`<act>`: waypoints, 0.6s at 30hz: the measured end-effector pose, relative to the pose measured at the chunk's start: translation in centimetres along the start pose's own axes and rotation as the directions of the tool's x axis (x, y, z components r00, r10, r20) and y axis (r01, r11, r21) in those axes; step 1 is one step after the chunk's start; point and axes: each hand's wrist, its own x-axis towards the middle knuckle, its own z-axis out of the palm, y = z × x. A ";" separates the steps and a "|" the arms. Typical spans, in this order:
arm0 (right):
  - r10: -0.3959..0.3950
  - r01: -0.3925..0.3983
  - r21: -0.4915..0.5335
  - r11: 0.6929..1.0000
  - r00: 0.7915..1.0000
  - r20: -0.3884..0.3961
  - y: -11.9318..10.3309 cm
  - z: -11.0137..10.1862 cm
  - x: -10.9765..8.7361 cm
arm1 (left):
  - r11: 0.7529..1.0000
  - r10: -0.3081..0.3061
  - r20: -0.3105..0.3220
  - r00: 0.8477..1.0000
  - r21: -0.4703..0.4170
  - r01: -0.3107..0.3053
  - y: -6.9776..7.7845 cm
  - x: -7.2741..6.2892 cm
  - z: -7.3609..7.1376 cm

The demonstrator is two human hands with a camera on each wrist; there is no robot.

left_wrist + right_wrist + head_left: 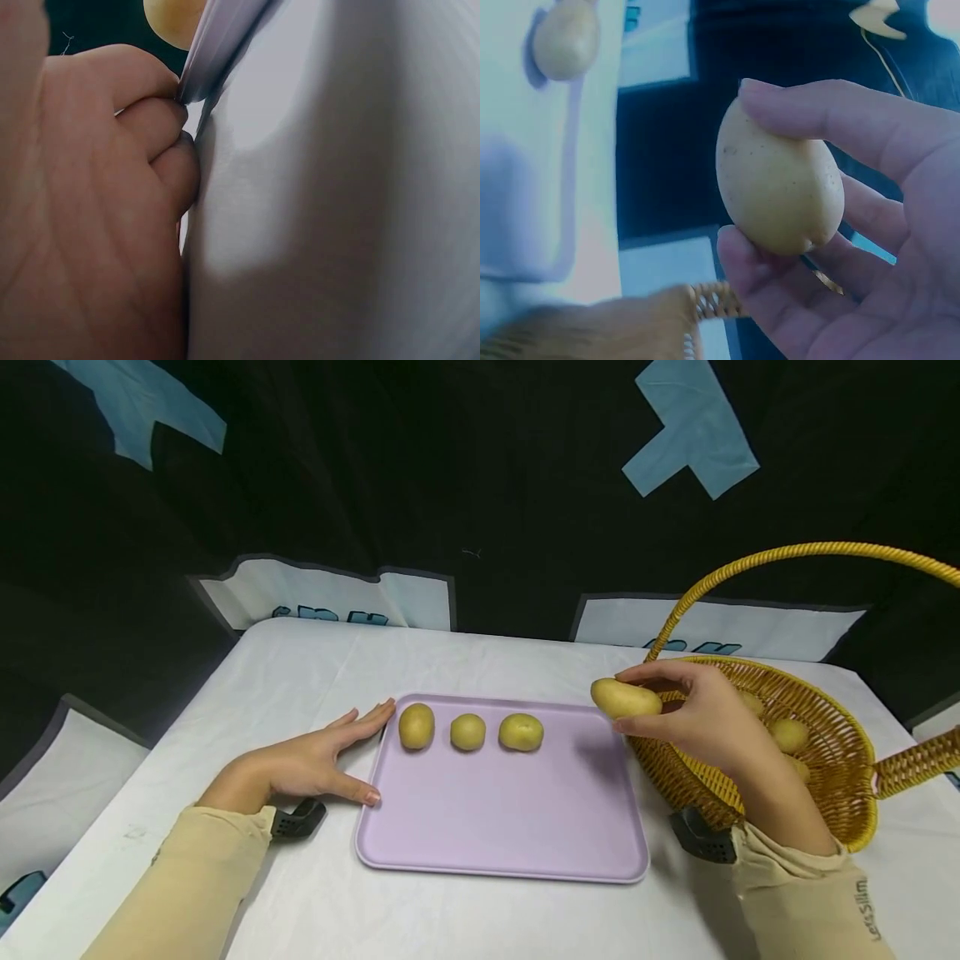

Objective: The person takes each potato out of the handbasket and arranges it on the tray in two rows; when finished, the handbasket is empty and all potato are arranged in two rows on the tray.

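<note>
Three potatoes lie in a row along the far side of a lilac tray point(502, 810): a left potato point(416, 727), a middle potato point(468, 732) and a right potato point(521, 732). My left hand point(315, 764) rests at the tray's left edge, thumb and fingers spread; in the left wrist view its fingertips touch the rim. My right hand point(701, 714) pinches another potato point(626, 698) between thumb and fingers, held up above the tray's far right corner. The right wrist view shows this potato point(776, 176) close up, with the palm behind it.
A woven yellow basket point(847, 777) with a tall arched handle point(795, 552) stands right of the tray, under my right forearm. Several potatoes point(789, 736) lie inside it. A white cloth point(315, 902) covers the table, and a black curtain point(420, 468) hangs behind.
</note>
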 end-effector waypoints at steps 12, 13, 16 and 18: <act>-0.080 0.080 -0.011 0.997 0.997 0.020 0.0 4.5 0.9 | 1.000 0.000 -0.003 1.000 0.008 0.000 0.0 0.0 0.0; -0.076 0.077 -0.020 0.997 0.997 0.023 0.1 4.9 1.0 | 1.000 -0.001 -0.003 1.000 0.009 0.001 0.0 0.0 0.0; -0.057 0.058 -0.043 0.997 0.998 0.030 0.3 6.0 1.2 | 1.000 -0.001 -0.003 1.000 0.011 0.001 -0.1 0.0 0.0; -0.043 0.045 -0.066 0.997 0.999 0.029 0.5 6.6 1.3 | 1.000 0.005 -0.003 1.000 0.007 -0.005 -0.1 0.0 0.0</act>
